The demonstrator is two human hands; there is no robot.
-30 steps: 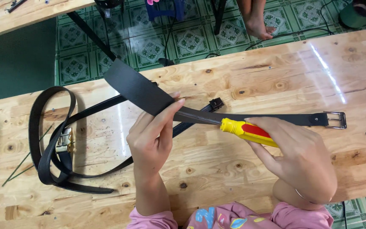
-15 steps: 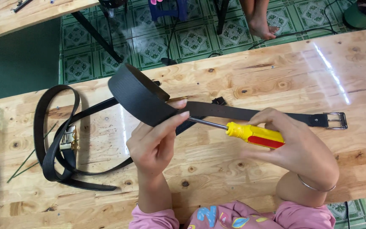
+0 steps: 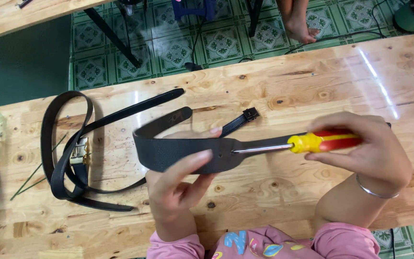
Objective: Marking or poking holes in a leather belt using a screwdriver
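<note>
The left hand (image 3: pixel 180 184) grips a black belt (image 3: pixel 188 152) near its free end, fingers wrapped over the front of the strap and thumb behind it, holding that stretch raised above the table (image 3: pixel 274 86). The strap end curls back on itself beyond the left hand's fingertips. The rest of this belt runs off toward the right hand and passes behind it; its far end is hidden.

The right hand (image 3: pixel 360 146) is clenched around the yellow and red handle of a screwdriver (image 3: pixel 307 143). The metal shaft points toward the left hand, and its tip meets the belt's face just beside the left fingers. Whether the tip sits in a hole cannot be told. A thin bangle (image 3: pixel 374 192) circles the right wrist.

Well out from the left hand, on its outer side, a second black belt (image 3: pixel 73 144) lies coiled flat on the table, with a gold buckle (image 3: pixel 79 152) inside its loops. Thin green stems (image 3: pixel 32 180) lie beside that coil. A short braided strap end (image 3: pixel 239 121) rests on the table just beyond the raised belt.

Past the table's far edge, green patterned floor tiles (image 3: pixel 168 48) show, with another person's bare foot (image 3: pixel 300 26) on them.
</note>
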